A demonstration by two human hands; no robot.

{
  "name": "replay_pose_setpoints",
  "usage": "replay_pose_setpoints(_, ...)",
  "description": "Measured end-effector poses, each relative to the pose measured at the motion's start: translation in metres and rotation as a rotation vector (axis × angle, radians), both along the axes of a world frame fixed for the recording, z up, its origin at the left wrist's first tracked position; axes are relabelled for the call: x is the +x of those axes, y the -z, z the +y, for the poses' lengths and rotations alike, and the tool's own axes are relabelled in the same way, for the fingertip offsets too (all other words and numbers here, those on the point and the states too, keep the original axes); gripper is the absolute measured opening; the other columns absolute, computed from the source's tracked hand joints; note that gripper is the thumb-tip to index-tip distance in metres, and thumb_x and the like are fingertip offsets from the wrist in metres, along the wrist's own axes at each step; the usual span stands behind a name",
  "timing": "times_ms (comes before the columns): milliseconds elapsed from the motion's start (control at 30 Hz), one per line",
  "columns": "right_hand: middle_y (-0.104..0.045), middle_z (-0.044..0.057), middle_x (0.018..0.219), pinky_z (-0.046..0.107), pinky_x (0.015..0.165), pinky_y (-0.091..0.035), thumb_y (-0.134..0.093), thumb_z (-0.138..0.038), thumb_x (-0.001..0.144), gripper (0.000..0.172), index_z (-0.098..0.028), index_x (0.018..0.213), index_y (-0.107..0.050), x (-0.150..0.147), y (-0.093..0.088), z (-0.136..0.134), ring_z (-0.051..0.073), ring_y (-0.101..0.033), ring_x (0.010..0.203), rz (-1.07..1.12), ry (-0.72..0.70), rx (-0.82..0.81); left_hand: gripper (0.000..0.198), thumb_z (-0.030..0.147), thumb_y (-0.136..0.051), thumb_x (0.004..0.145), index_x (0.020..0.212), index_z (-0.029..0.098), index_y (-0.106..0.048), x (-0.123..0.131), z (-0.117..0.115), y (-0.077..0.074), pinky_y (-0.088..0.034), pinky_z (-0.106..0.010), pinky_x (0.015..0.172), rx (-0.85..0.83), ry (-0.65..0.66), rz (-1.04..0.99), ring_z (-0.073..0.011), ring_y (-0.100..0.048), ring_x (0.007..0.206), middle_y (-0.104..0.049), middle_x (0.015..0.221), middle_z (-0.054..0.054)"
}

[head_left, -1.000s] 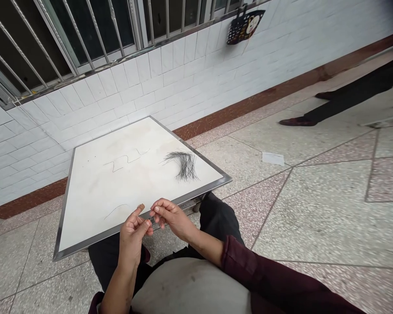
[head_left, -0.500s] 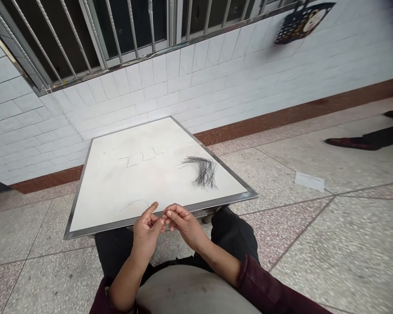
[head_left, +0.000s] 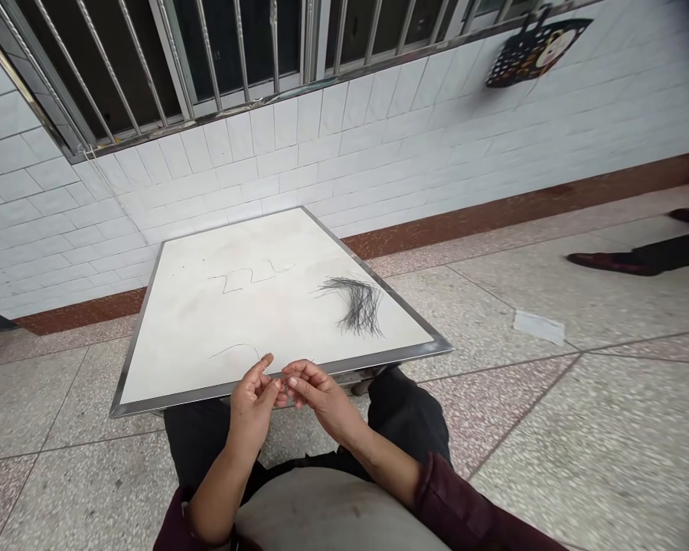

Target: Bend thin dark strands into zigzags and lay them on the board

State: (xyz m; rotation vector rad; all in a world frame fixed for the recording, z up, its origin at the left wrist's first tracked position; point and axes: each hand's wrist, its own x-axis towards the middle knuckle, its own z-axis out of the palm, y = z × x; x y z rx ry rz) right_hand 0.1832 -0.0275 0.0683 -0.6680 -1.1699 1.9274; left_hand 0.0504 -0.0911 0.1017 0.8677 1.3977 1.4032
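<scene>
Over the near edge of the white board (head_left: 298, 306), my left hand (head_left: 253, 399) is closed in a pinch. A thin dark wire (head_left: 233, 346) curves from its fingers out over the board. My right hand (head_left: 315, 394) is pinched closed just beside it, fingertips almost touching the left ones, at the same wire's end. The exact grip is too small to see. On the board's right side lies a loose pile of thin dark wires (head_left: 359, 304). Several single bent wires (head_left: 258, 277) lie apart in a row towards the back.
A metal rim (head_left: 393, 357) edges the board, which stands against a white tiled wall (head_left: 230, 184). Above are barred windows (head_left: 235, 53) and a hanging dotted bag (head_left: 537, 50). A white sheet (head_left: 540, 327) lies on the floor near another person's shoe (head_left: 612, 263).
Both hands stay together, shifting slightly left, and more of the wire shows between the left fingers. The view has tilted a little. The pile and the row of bent wires look unchanged.
</scene>
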Motion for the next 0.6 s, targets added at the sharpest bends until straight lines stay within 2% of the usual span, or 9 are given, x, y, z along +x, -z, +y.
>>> replay_pose_setpoints(100,-0.062,0.002,0.084,0.022,0.055,-0.043,-0.067,-0.046,0.082,0.031,-0.020,0.100,-0.063,0.003,-0.001,-0.001,0.012,-0.055,0.069,-0.009,-0.018,0.039,0.061,0.041,-0.071,0.075,0.130,0.017,-0.057,-0.004,0.001,0.001,-0.051,-0.025,0.065,-0.008,-0.026,-0.001,-0.0117,-0.060,0.064,-0.057,0.068,0.003)
replay_pose_setpoints(200,-0.061,0.003,0.085,0.023,0.054,-0.042,-0.056,-0.054,0.088,0.036,-0.020,0.099,-0.062,0.005,0.001,0.001,0.012,-0.054,0.066,-0.054,0.041,0.057,0.063,0.043,-0.072,0.074,0.129,0.016,-0.057,-0.015,0.004,0.002,-0.052,-0.026,0.064,-0.017,-0.046,0.012,-0.0119,-0.061,0.063,-0.060,0.069,0.002)
replay_pose_setpoints(367,-0.061,0.004,0.079,0.025,0.051,-0.041,-0.051,-0.062,0.085,0.044,-0.019,0.094,-0.060,0.013,0.019,0.019,0.014,-0.054,0.061,-0.284,0.144,0.157,0.067,0.040,-0.076,0.069,0.127,0.012,-0.055,-0.056,0.019,0.016,-0.053,-0.026,0.061,-0.130,-0.123,0.066,-0.0128,-0.062,0.060,-0.064,0.069,0.000)
replay_pose_setpoints(433,-0.062,0.004,0.076,0.026,0.052,-0.042,-0.051,-0.059,0.085,0.040,-0.020,0.090,-0.058,0.016,0.031,0.032,0.016,-0.055,0.061,-0.435,0.137,0.264,0.060,0.036,-0.077,0.069,0.121,0.012,-0.057,-0.080,0.030,0.023,-0.053,-0.027,0.061,-0.216,-0.129,0.096,-0.0124,-0.061,0.058,-0.064,0.067,0.000)
replay_pose_setpoints(533,-0.064,0.003,0.074,0.029,0.062,-0.046,-0.047,-0.048,0.088,0.029,-0.022,0.087,-0.059,0.020,0.046,0.054,0.018,-0.059,0.066,-0.638,0.124,0.524,0.040,0.029,-0.075,0.074,0.107,0.010,-0.060,-0.116,0.053,0.032,-0.053,-0.026,0.062,-0.280,-0.147,0.148,-0.0112,-0.060,0.057,-0.062,0.066,0.000)
replay_pose_setpoints(600,-0.065,0.003,0.076,0.030,0.066,-0.048,-0.045,-0.043,0.089,0.026,-0.022,0.088,-0.060,0.020,0.055,0.066,0.018,-0.061,0.067,-0.721,0.122,0.653,0.032,0.028,-0.069,0.081,0.107,0.010,-0.060,-0.138,0.071,0.035,-0.054,-0.029,0.067,-0.330,-0.151,0.190,-0.0122,-0.062,0.065,-0.065,0.077,-0.003)
